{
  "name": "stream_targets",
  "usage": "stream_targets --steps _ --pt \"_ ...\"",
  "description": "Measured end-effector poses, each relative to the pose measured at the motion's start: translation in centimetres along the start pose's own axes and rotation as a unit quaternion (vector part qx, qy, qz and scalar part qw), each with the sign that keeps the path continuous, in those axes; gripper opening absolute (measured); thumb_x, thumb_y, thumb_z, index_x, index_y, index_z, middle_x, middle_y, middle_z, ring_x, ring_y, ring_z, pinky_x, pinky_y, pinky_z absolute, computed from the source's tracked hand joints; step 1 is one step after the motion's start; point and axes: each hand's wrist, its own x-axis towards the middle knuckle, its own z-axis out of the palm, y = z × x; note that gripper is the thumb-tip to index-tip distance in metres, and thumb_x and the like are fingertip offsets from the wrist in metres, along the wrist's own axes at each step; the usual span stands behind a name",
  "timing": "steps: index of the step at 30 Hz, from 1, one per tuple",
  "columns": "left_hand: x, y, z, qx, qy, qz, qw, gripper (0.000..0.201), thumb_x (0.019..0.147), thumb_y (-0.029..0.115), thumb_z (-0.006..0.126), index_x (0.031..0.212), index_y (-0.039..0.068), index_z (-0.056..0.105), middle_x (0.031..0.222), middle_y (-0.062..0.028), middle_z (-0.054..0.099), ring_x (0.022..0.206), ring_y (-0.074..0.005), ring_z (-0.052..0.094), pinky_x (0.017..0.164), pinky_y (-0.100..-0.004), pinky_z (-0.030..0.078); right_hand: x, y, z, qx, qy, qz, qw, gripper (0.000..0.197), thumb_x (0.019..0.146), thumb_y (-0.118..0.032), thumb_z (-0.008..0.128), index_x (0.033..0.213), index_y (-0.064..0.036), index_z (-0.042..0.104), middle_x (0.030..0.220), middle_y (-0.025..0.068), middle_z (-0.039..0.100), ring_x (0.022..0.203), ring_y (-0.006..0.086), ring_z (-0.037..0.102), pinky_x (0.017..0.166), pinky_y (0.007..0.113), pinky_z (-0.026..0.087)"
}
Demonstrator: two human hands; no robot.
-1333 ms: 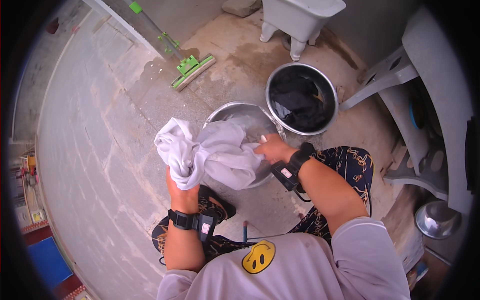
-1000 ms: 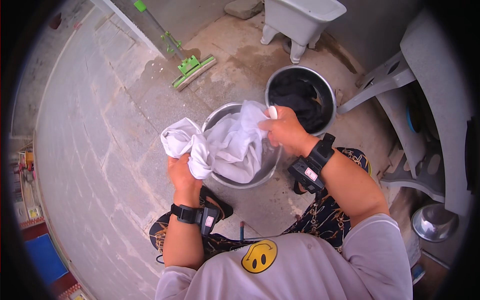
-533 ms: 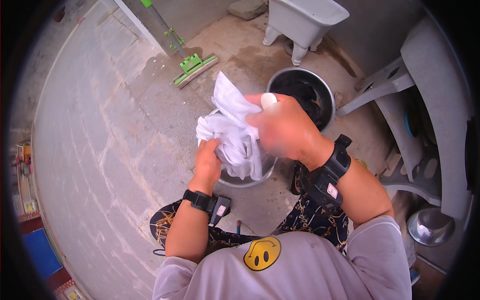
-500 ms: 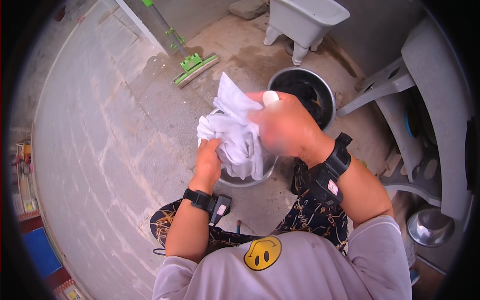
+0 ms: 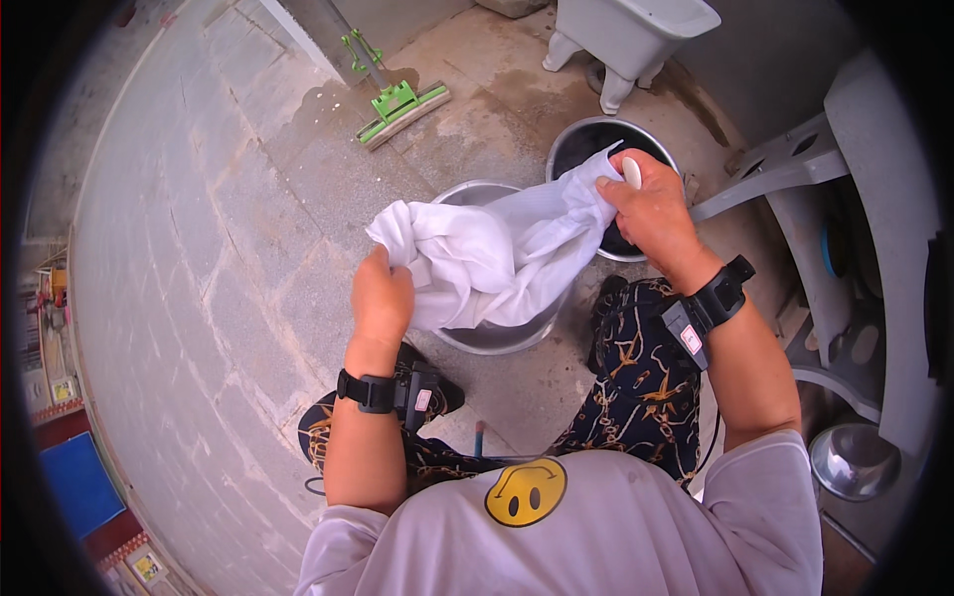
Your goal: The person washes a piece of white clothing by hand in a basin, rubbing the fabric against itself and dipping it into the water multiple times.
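A wet-looking white cloth (image 5: pixel 462 248) is stretched between my two hands over a metal basin (image 5: pixel 497 343), hiding most of its inside. My left hand (image 5: pixel 384 293) grips the cloth's left edge, fingers closed round it. At the right end my right hand (image 5: pixel 651 204) pinches the cloth between thumb and fingers. A small smooth white piece with a rounded end (image 5: pixel 633 173) also sticks out of that hand; its kind is not clear. Just beyond the right hand stands a second metal basin (image 5: pixel 556 159) with dark contents, partly covered by cloth and hand.
A green mop (image 5: pixel 397 104) lies on the stone floor ahead. A white footed tub (image 5: pixel 636 35) stands at the far right. Along the right side are a grey plastic rack (image 5: pixel 785 169) and a shiny metal bowl (image 5: pixel 857 462). My knees flank the near basin.
My hands have moved apart, the left toward the left and the right toward the upper right. The bunched cloth has spread out between them, uncovering more of the near basin's rim.
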Motion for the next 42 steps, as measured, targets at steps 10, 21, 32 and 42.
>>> stream_targets --steps 10,21,32,42 --pt "0.0 -0.8 -1.9 -0.06 0.065 -0.009 0.996 0.018 0.078 0.007 0.051 0.086 -0.006 0.061 0.075 -0.0261 0.061 0.073 -0.0357 0.063 0.066 -0.0383 0.047 0.7 0.2 -0.9 -0.434 0.04 -0.263 0.861 0.016 0.082 -0.012 0.059 0.096 -0.0094 0.051 0.076 0.0197 0.059 0.075 0.0406 0.057 0.062 0.044 0.046" --pt "-0.1 -0.3 -2.0 -0.295 0.111 -0.056 0.947 0.019 0.081 0.001 0.049 0.092 -0.008 0.063 0.08 -0.0103 0.065 0.071 -0.0165 0.062 0.061 -0.0278 0.047 1.1 0.5 0.9 -0.391 -0.013 -0.273 0.879 0.014 0.083 -0.011 0.057 0.094 -0.0076 0.049 0.07 0.0217 0.055 0.068 0.0416 0.054 0.06 0.043 0.045" --pt "-1.7 2.5 0.6 -0.493 -0.014 -0.111 0.863 0.031 0.082 0.009 0.049 0.11 -0.004 0.055 0.103 -0.0129 0.063 0.091 -0.022 0.062 0.08 -0.0355 0.05 1.0 1.2 6.2 0.04 -0.049 -0.079 0.995 0.016 0.079 -0.008 0.06 0.09 0.0034 0.059 0.074 0.0068 0.059 0.068 0.0092 0.052 0.062 0.026 0.045" --pt "-6.1 8.0 4.7 -0.544 -0.125 0.108 0.823 0.043 0.083 0.01 0.052 0.123 -0.001 0.043 0.12 -0.0095 0.051 0.11 -0.0191 0.05 0.096 -0.0324 0.037 -2.2 -1.9 11.2 0.339 -0.067 0.116 0.931 0.013 0.081 -0.007 0.059 0.092 -0.0011 0.057 0.069 0.0032 0.054 0.048 0.009 0.049 0.036 0.023 0.037"
